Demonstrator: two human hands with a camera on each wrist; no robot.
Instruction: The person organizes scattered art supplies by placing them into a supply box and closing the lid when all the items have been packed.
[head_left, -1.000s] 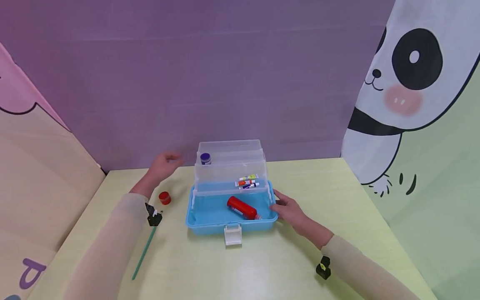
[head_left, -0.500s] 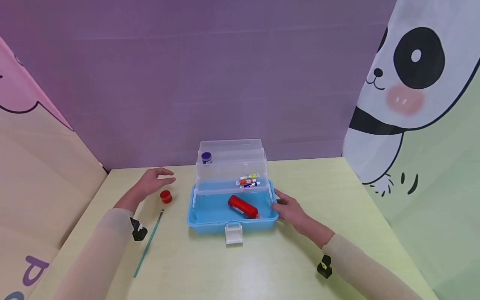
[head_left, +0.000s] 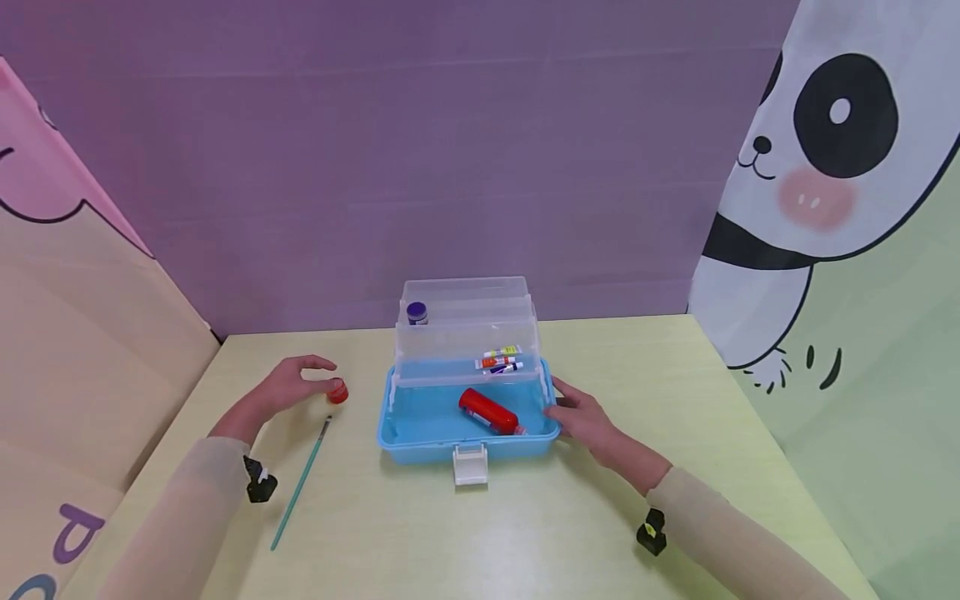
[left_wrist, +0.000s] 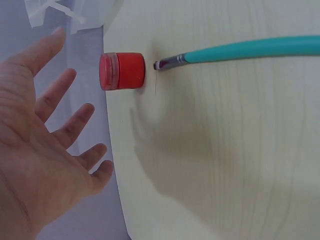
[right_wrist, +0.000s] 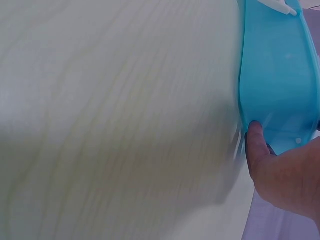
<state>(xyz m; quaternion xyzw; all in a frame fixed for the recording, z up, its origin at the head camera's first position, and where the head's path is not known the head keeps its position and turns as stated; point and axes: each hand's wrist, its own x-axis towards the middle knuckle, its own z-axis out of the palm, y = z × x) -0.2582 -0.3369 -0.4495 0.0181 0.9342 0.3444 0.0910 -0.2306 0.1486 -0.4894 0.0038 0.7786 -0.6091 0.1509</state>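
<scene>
My left hand (head_left: 288, 383) is spread beside a small red paint jar (head_left: 339, 392) on the table, thumb and index close around it. In the left wrist view the fingers stand open, apart from the jar (left_wrist: 125, 71). A teal paintbrush (head_left: 302, 483) lies just in front, bristles towards the jar. My right hand (head_left: 588, 421) grips the right end of a blue plastic storage box (head_left: 427, 455), thumb on its wall in the right wrist view; its other fingers are mostly hidden. A red bottle (head_left: 487, 410) lies in the open box.
Clear fold-out trays (head_left: 465, 337) rise behind the box; they carry a purple-lidded jar (head_left: 417, 315) and several small paint tubes (head_left: 498, 362). A white latch (head_left: 470, 465) hangs at the front. The table (head_left: 615, 350) ends at a purple backdrop (head_left: 465, 167).
My left hand has come back from the table's far edge, down and left, and its fingertips now reach the red jar. The right hand keeps its place on the box.
</scene>
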